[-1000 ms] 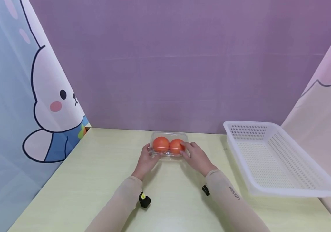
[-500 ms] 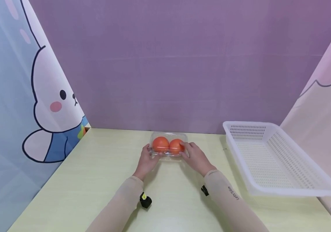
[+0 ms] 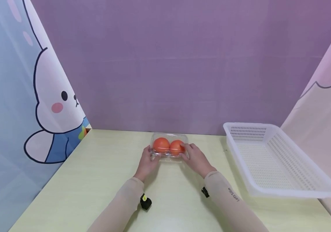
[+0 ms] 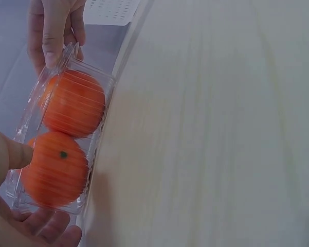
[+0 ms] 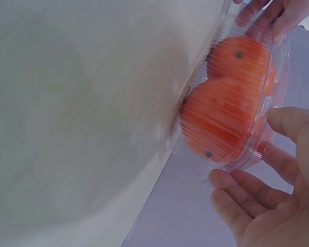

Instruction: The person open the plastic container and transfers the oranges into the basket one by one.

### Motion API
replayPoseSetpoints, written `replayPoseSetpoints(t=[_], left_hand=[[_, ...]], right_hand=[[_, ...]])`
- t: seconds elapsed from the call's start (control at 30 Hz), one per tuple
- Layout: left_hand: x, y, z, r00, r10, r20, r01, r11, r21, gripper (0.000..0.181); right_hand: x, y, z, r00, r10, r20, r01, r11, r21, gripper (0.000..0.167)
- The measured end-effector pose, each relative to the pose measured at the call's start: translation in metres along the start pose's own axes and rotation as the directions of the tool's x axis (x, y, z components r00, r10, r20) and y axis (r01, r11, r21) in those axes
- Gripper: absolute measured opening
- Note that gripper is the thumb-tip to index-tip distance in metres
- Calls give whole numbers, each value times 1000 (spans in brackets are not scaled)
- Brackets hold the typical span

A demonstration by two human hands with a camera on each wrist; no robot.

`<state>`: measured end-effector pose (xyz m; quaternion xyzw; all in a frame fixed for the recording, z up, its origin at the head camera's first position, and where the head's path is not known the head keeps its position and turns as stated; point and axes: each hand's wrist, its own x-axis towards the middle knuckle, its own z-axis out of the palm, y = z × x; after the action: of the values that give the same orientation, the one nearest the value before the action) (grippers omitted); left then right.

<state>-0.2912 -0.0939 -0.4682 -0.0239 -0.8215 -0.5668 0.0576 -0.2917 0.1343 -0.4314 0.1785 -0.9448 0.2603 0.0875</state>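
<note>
A clear plastic box (image 3: pixel 169 137) stands at the table's back edge with two orange-red round fruits (image 3: pixel 161 145) inside. My left hand (image 3: pixel 147 164) grips its left end, thumb on the near rim and fingers around the side; in the left wrist view the thumb (image 4: pixel 20 154) lies against the clear lid. At the other end my right hand (image 3: pixel 197 160) holds the box between thumb and fingers. The right wrist view shows that thumb (image 5: pixel 288 121) on the rim and the fingers (image 5: pixel 247 198) along the end wall. Ribbed clear plastic covers the fruits (image 5: pixel 218 116).
A white perforated basket (image 3: pixel 248 174) stands on the right of the pale table (image 3: pixel 168 199). Behind the table hangs a purple cloth (image 3: pixel 165 71). Printed cloths with cartoon figures hang at the left (image 3: pixel 11 135) and right (image 3: pixel 325 119).
Both hands keep their hold on the box, which has hardly moved. The left thumb has shifted slightly along the near rim. The head view has tilted a little.
</note>
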Motion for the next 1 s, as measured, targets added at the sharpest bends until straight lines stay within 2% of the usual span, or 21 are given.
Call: replayPoseSetpoints(t=[0.23,0.6,1.0], left_hand=[[1,0,2,1000,7,-5,-7,1000,11,70],[-5,7,0,999,-45,-1,45,999,-11,68],[-2,4,2,998,-65,-9,65,998,2,63]], right_hand=[[-1,0,1,1000,7,-3,-7,1000,-1,55],[1,0,1,1000,14,5,-14,1000,1,54],[0,0,1,1000,3,2,-3,1000,-7,54]])
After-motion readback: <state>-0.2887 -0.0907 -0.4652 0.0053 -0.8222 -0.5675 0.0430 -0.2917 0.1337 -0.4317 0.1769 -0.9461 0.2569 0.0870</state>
